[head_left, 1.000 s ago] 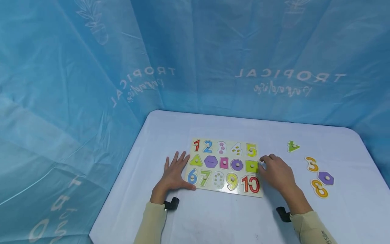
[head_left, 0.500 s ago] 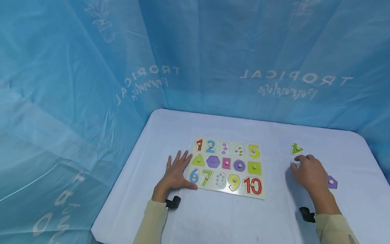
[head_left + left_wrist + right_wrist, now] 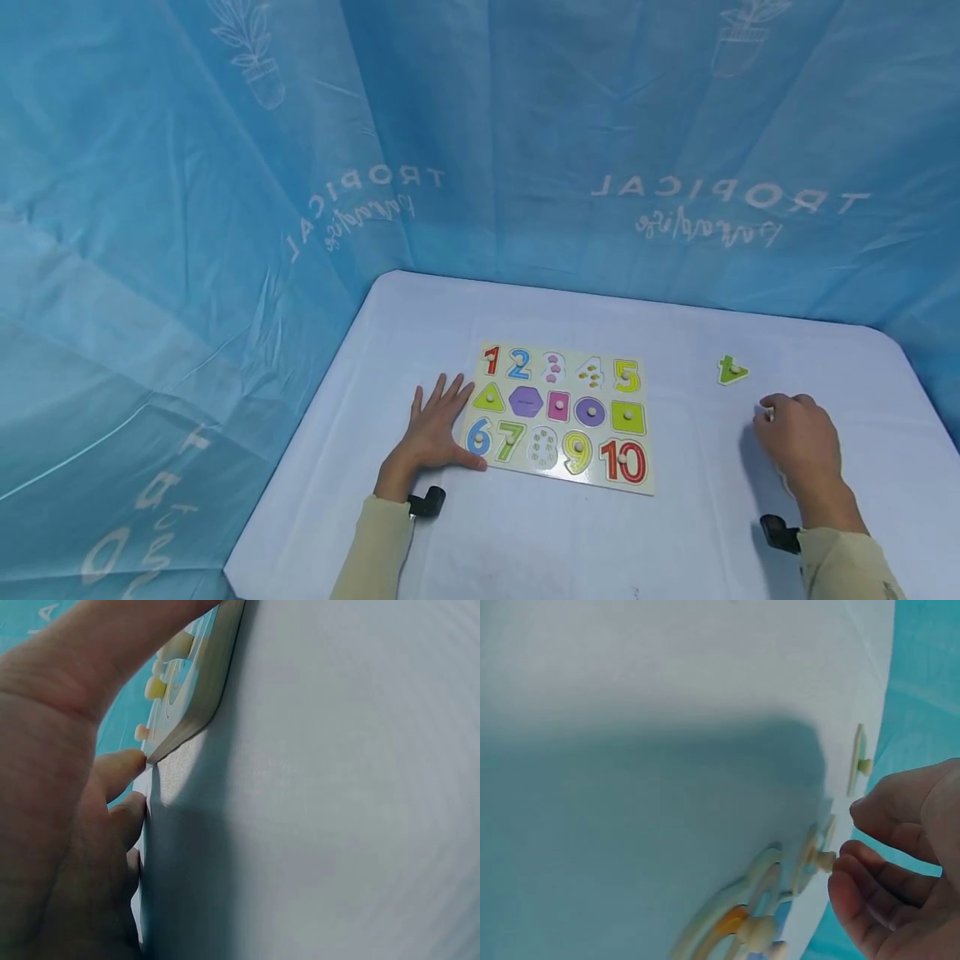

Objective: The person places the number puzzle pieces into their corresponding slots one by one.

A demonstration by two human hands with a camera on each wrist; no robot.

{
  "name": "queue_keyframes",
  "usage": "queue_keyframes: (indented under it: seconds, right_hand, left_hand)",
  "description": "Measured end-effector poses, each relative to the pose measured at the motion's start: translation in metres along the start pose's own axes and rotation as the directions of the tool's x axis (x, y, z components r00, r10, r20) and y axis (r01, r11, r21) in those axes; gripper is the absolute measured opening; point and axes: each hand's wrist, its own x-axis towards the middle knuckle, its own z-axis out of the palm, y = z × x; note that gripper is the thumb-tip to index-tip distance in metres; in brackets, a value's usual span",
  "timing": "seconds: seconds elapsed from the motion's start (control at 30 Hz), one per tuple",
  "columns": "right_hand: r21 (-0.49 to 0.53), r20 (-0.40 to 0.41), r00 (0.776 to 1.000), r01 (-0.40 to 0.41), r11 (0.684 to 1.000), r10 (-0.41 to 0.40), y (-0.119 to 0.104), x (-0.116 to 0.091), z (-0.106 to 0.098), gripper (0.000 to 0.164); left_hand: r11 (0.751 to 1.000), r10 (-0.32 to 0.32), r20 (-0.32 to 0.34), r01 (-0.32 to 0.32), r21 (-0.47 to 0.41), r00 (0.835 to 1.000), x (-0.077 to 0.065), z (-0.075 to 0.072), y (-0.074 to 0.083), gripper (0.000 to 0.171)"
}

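My left hand [image 3: 435, 429], fingers spread, rests at the left edge of the number puzzle board [image 3: 588, 477], its thumb at the near corner. The left wrist view shows the thumb along the board's side. My right hand [image 3: 802, 446] is over the loose pieces at the right and mostly hides them. In the right wrist view its thumb and fingers are apart, with the fingertips right by the knob of a number piece [image 3: 814, 859]. Closer to that camera lies an orange number piece [image 3: 731, 921] with a knob, over something purple.
A green number 4 piece [image 3: 731, 370] lies on the white table [image 3: 525, 550], beyond the right hand. Board recesses for 3, 4, 8 and the purple hexagon [image 3: 526, 402] hold no pieces. Blue curtains [image 3: 525, 125] stand behind and left of the table.
My right hand has moved from the board's right edge out to the loose pieces, now covering the 3, hexagon and 8. The left hand stays at the board.
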Motion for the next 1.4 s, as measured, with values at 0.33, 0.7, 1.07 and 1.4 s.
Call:
queue_keyframes:
  seconds: [0.33,0.7,1.07,1.4]
  right_hand:
    - [0.001,0.032,0.996,-0.089,0.996,0.089,0.009,0.001,0.007,0.032]
    - [0.021,0.11,0.974,-0.201,0.979,0.198,0.019,0.011,0.003,0.04]
    - [0.008,0.073,0.984,-0.162,0.987,0.161,0.029,0.018,0.003,0.034]
    - [0.052,0.094,0.984,-0.158,0.986,0.152,0.027,0.014,-0.001,0.035]
  left_hand:
    - [1.0,-0.007,0.005,0.007,-0.007,1.0,0.0,0.0,0.0,0.135]
    - [1.0,-0.017,0.013,0.017,0.011,1.0,0.002,0.001,-0.001,0.135]
    - [1.0,-0.015,-0.004,0.015,0.005,1.0,0.001,0.001,0.0,0.135]
    - [1.0,-0.02,-0.001,0.02,-0.001,1.0,-0.001,0.001,0.001,0.134]
